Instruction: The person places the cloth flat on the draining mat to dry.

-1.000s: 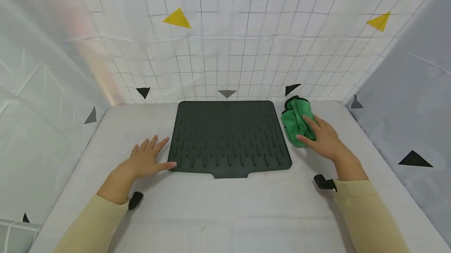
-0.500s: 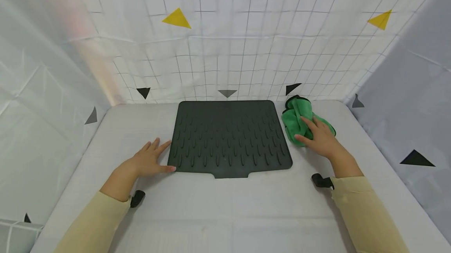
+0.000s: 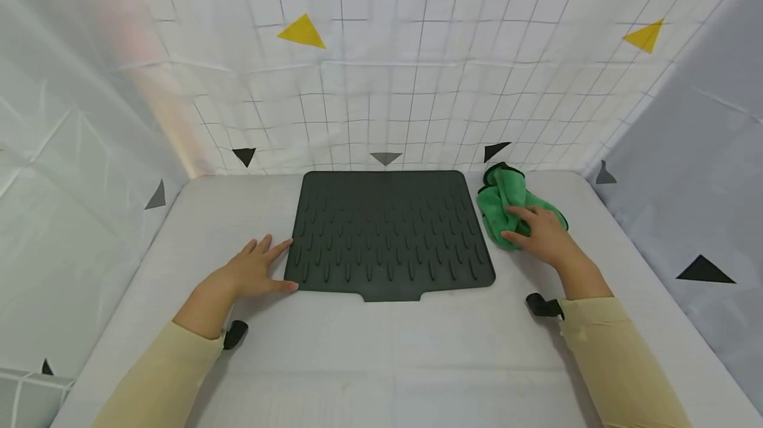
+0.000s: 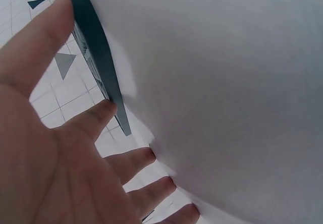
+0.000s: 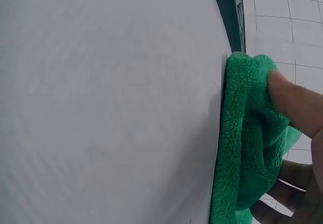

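A dark mat (image 3: 384, 232) with rows of raised ridges and a short front tab lies flat at the back middle of the table. My left hand (image 3: 253, 273) is at its left side, fingers spread; the thumb touches the front left corner and the index fingertip meets the left edge. In the left wrist view, the other fingertips of the left hand (image 4: 75, 133) reach down to the table. Right of the mat lies a crumpled green cloth (image 3: 499, 199) with black edging. My right hand (image 3: 545, 236) pinches its fluffy folds between thumb and bent fingers, as the right wrist view shows.
The white table (image 3: 387, 355) is enclosed by a gridded white sheet (image 3: 387, 77) behind and plain pale sheets at both sides. Yellow and black triangle markers are on the sheets. A small black device (image 3: 542, 305) sits at each sleeve cuff.
My left hand has shifted slightly right, its index fingertip coming to the mat's edge. My right hand has moved a little left over the cloth and its fingers have drawn in, uncovering the cloth's right corner.
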Demonstrator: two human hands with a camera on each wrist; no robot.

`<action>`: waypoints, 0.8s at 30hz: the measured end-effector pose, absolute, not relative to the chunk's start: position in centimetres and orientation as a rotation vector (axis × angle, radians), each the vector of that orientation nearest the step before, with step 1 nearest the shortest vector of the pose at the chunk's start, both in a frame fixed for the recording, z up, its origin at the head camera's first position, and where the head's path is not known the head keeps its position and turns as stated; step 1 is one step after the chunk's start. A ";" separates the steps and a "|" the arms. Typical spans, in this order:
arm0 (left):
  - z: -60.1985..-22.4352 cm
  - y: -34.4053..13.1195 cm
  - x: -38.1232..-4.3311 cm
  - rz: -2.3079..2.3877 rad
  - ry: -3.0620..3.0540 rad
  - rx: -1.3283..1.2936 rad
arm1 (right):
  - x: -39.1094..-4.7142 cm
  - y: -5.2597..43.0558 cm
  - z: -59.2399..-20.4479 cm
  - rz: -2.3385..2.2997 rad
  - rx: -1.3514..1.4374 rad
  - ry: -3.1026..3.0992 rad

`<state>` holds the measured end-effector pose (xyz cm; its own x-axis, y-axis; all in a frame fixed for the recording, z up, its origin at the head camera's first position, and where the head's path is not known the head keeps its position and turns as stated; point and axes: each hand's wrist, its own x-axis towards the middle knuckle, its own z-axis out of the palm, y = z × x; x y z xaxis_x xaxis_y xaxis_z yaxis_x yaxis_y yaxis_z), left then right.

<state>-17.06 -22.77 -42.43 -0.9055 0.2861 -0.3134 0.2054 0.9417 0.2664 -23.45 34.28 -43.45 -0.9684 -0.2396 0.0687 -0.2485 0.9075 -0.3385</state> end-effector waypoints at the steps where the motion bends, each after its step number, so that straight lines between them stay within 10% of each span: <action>1: -42.4 -22.8 -17.1 0.324 2.742 0.358 | -23.5 34.2 -43.5 0.547 0.403 -3.028; 24: -42.3 -22.7 -17.0 0.326 2.740 0.351 | -24.2 33.7 -43.3 0.417 0.430 -2.907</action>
<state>-16.98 -22.71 -42.30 -0.9050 0.2817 -0.3187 0.1991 0.9427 0.2679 -24.23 33.74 -43.26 -0.9433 -0.2577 0.2093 -0.3061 0.9190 -0.2483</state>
